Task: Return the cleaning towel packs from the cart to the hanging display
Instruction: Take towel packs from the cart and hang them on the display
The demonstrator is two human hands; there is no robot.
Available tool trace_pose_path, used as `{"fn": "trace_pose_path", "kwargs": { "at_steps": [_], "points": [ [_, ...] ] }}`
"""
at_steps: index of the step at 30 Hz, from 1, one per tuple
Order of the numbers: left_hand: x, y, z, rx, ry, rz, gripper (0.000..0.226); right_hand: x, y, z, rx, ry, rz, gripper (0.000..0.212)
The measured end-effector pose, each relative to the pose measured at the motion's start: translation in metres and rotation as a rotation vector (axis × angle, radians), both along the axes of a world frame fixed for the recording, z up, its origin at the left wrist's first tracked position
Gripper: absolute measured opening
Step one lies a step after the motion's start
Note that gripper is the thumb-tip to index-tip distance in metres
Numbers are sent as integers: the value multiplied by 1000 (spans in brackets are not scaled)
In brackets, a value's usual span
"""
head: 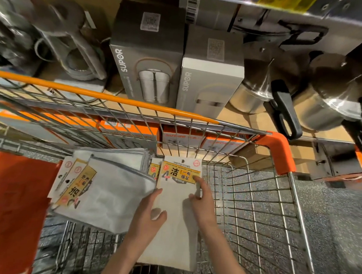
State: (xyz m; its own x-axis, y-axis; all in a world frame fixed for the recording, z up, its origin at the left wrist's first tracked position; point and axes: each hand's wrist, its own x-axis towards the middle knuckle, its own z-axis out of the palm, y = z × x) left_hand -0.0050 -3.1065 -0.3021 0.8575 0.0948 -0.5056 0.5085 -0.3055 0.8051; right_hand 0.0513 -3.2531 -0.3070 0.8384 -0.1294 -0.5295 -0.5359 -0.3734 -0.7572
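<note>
Both of my hands are inside the wire cart on one white cleaning towel pack with a yellow label at its top. My left hand grips the pack's left edge, thumb on its front. My right hand pinches its right edge, the index finger stretched up onto the yellow label. Another pack peeks out behind it. Further towel packs lie in a slanted pile to the left in the cart. No hanging display is in view.
Beyond the cart's orange-topped rail a shelf holds two grey SUPOR boxes, steel pots with black handles and kettles. Orange boxes fill the lower shelf. The cart's orange flap is at the left.
</note>
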Motion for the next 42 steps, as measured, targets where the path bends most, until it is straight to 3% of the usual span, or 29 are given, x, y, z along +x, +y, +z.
{"fn": "trace_pose_path", "kwargs": {
  "at_steps": [5, 8, 11, 15, 20, 26, 30, 36, 42],
  "points": [
    [-3, 1, -11, -27, 60, -3, 60, -6, 17, -8, 59, -22, 160, 59],
    [-6, 0, -13, 62, 48, -97, 63, -1, 14, -10, -3, -63, 112, 65],
    [-7, -1, -16, 103, 45, -111, 63, 15, 6, -12, 85, 36, -33, 91],
    [-10, 1, -22, 163, 100, -151, 66, 34, 2, -21, 328, 166, -33, 108],
    [-14, 6, -27, 133, 163, -174, 70, 48, 5, -38, 275, 215, 14, 119],
    [-12, 6, -31, 66, 191, -139, 68, 48, 4, -47, 186, 157, 41, 104],
    [-15, 6, -32, 37, 184, -107, 68, 43, 7, -45, 308, 90, -11, 89],
    [-16, 7, -33, -21, 189, -99, 69, 37, 8, -43, 326, 136, -50, 106],
    [-17, 5, -32, -56, 248, -68, 73, 20, 7, -49, 356, 126, -6, 89]
  ]
}}
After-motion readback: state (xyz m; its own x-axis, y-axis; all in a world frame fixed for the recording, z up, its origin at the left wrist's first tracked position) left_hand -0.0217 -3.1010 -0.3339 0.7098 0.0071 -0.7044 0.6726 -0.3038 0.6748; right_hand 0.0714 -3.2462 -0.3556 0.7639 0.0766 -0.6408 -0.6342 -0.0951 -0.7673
